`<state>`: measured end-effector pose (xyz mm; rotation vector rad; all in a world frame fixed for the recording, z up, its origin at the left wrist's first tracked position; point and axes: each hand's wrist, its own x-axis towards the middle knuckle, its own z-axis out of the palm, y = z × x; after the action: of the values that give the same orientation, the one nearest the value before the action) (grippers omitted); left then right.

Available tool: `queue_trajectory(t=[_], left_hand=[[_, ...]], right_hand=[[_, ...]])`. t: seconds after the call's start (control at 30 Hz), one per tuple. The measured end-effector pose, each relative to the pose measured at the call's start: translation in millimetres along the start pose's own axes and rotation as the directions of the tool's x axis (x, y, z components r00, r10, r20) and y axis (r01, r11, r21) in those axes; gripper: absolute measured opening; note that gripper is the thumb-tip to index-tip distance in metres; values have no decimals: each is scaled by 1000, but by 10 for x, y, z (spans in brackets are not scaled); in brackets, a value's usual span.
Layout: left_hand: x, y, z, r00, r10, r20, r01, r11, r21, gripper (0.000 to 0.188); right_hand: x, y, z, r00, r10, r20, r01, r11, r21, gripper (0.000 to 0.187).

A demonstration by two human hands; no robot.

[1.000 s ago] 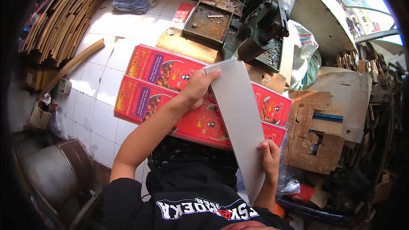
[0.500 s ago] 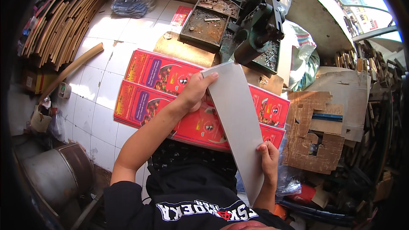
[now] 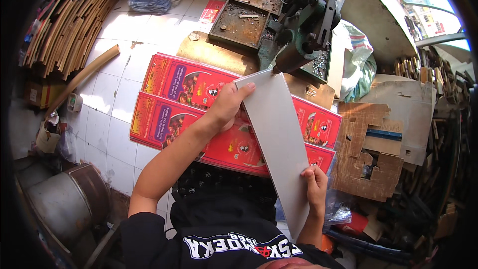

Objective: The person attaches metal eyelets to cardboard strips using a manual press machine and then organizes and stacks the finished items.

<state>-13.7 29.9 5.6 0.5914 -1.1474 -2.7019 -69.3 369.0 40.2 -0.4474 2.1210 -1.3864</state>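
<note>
A long grey-white flat panel (image 3: 279, 139) slants from near my body up to a dark green metal press (image 3: 298, 52). The panel's far corner lies right under the tip of the press. My left hand (image 3: 230, 103) grips the far left edge, thumb on top and fingers underneath. Lower down, my right hand (image 3: 314, 185) holds the right edge, its thumb on the upper face; the fingers below are partly hidden. Beneath the panel, two rows of red printed sheets (image 3: 214, 142) lie stacked and overlapping.
Metal trays (image 3: 236, 29) with small loose parts stand left of the press. Cut brown cardboard (image 3: 348, 159) lies at the right, near a white woven sack (image 3: 361, 55). Stacked strips (image 3: 74, 25) fill the far left. A metal drum (image 3: 62, 204) sits low on the left.
The press's upper arm and head have shifted slightly, and the tip now sits closer on the panel's corner. Both hands keep the same hold. The whole view has moved a little.
</note>
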Motion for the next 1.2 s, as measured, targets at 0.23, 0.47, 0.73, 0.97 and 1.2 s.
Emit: queue_trajectory(t=[0.23,0.47,0.73,0.97,1.2], left_hand=[[-57,47,25,1000,-19,9,20,997,-76,36],[-69,72,-90,983,-65,171,100,973,-206,44],[-141,110,-207,916,-42,400,230,871,-434,47],[-94,88,-221,745,185,641,216,842,-494,25],[-92,80,-210,650,323,688,266,752,-603,18]], right_hand=[[-41,21,-24,999,-19,31,18,999,42,31],[-202,-166,-408,836,-153,527,-16,953,302,32],[470,-585,-339,938,-192,290,147,974,170,12],[1773,-686,538,869,-482,112,484,875,3,18],[2250,-651,1026,856,-500,130,475,861,184,15]])
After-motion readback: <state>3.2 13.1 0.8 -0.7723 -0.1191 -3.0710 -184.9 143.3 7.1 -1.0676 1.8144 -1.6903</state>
